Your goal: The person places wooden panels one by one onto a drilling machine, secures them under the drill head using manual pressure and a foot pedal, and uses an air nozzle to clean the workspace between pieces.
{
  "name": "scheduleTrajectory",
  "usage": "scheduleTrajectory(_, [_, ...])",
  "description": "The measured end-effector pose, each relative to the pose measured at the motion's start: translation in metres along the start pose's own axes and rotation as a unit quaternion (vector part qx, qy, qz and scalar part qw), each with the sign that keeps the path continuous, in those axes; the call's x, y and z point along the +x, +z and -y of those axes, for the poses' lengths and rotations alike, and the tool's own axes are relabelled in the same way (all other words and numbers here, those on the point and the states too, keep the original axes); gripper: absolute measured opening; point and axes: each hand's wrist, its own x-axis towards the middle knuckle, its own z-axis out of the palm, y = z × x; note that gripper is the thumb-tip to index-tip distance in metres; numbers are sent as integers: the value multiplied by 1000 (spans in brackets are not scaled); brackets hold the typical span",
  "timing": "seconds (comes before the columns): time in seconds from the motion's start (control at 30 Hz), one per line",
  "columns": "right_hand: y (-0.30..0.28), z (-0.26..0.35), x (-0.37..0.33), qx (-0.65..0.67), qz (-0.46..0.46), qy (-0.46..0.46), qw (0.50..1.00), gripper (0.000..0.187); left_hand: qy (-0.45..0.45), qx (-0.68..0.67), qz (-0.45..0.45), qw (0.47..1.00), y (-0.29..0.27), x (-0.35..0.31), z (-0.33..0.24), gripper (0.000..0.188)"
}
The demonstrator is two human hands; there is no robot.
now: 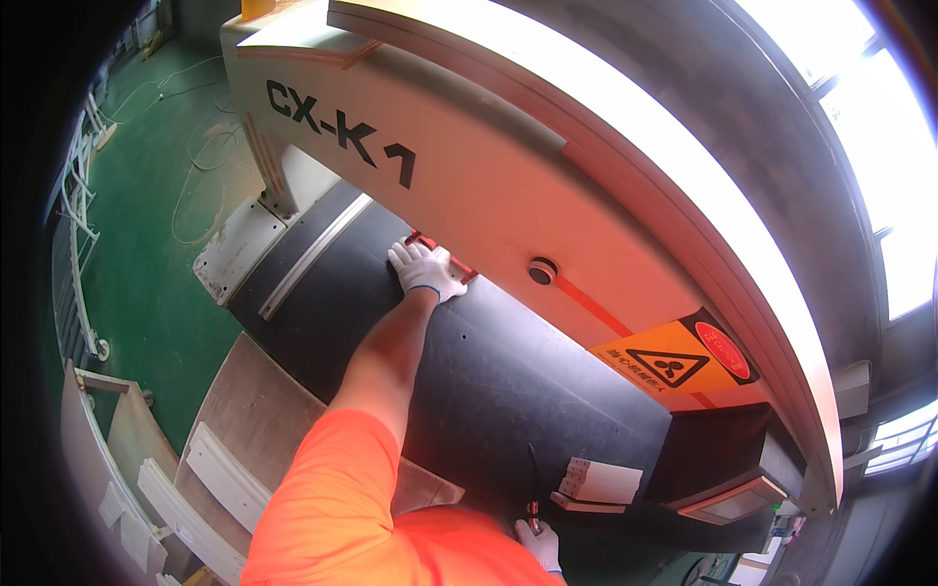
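Observation:
My left hand (427,271), in a white glove with a blue cuff edge, lies flat with its fingers stretched out on the black machine table (508,337). It rests against a red part (462,266) at the lower edge of the machine's pale housing (469,210); what lies under the palm is hidden. Low in the view, my gloved right hand (538,547) is closed around a slim tool (532,510) with a red section and a long, thin, dark tip. Just right of that tip, a stack of white blocks (601,482) sits on the table.
A pale metal rail (318,256) runs across the table's left side. A round black knob (542,272) and an orange warning label (674,359) are on the housing. White strips (227,474) lie on a brown board (256,396) at lower left, beside the green floor (147,225). Thin cables (195,161) trail there.

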Motion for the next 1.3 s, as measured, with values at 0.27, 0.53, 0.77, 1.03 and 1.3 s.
scheduleTrajectory(0.27, [2, 7, 0, -4, 6, -8, 1000, 60, -7, -1, -6, 1000, -4, 2, 5, 112])
scheduleTrajectory(0.53, [1, 9, -7, 12, 10, -10, 1000, 57, 4, -1, -3, 1000, -10, -4, 4, 114])
scheduleTrajectory(0.77, [-10, 83, -13, 47, 40, -69, 996, 42, 182, 139, 42, 973, -2, -32, 43, 124])
scheduleTrajectory(1.03, [17, 181, 69, -132, -29, -242, 961, 39, 586, 332, -141, 726, 23, -41, 136, 49])
scheduleTrajectory(1.3, [27, 174, 76, -172, 89, -226, 955, 45, 249, 56, 13, 967, 38, -149, 174, 61])
